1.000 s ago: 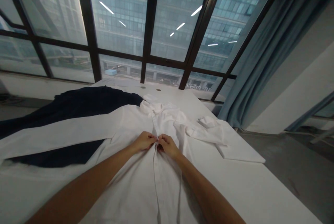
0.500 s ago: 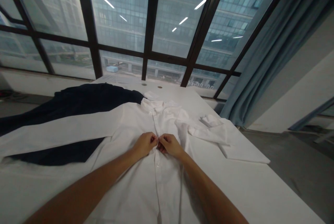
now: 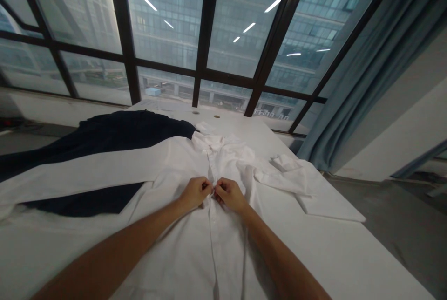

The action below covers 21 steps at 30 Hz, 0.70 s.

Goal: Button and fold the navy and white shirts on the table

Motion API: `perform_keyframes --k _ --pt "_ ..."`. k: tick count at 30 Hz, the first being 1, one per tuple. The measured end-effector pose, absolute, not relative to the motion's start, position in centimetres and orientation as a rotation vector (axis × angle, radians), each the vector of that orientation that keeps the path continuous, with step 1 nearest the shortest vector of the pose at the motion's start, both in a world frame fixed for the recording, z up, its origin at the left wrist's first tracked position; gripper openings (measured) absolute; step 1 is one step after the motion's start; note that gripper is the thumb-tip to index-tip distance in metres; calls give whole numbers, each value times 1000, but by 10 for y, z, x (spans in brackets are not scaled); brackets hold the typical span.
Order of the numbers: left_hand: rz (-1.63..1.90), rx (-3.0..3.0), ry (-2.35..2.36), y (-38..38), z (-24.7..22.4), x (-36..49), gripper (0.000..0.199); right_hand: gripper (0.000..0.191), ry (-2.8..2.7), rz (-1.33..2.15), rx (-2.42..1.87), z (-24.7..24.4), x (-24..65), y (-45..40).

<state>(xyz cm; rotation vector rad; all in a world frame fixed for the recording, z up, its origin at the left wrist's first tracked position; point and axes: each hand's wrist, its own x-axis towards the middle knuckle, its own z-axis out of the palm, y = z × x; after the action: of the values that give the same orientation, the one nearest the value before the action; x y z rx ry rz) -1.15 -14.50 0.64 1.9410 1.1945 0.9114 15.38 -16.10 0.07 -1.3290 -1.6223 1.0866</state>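
Note:
A white long-sleeved button-up shirt (image 3: 178, 165) lies front up on the white table, its collar pointing away from me. Its left-hand sleeve stretches out flat, while the right-hand one is bunched and folded. My left hand (image 3: 197, 193) pinches the shirt's front placket from the left. Close against it, my right hand (image 3: 228, 194) pinches the same placket from the right, fingertips almost meeting. Whatever button lies between the fingers is hidden. Below the hands the placket runs down toward me, with small buttons faintly visible.
Dark navy clothing (image 3: 129, 127) lies under and beyond the left sleeve. The white table (image 3: 335, 248) reaches to large dark-framed windows (image 3: 200, 30). A blue-grey curtain (image 3: 352, 76) hangs at the right by a pale pillar. Papers (image 3: 159, 105) lie at the far edge.
The view has shifted slightly, so everything sits a little further right. Both hands stay at the same spot on the placket, with only small finger movement.

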Motion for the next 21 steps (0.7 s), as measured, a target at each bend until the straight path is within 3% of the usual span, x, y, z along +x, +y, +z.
perform_keyframes --k 8,14,21 --pt "941 2045 1101 -145 8 -14 23 24 -1717 997 -1203 1 154 -166" --pt "863 2039 1114 -147 14 -17 23 24 -1726 758 -1310 6 148 -172" --pt "897 2025 1136 -142 10 -19 24 19 -1852 726 -1241 17 148 -179"
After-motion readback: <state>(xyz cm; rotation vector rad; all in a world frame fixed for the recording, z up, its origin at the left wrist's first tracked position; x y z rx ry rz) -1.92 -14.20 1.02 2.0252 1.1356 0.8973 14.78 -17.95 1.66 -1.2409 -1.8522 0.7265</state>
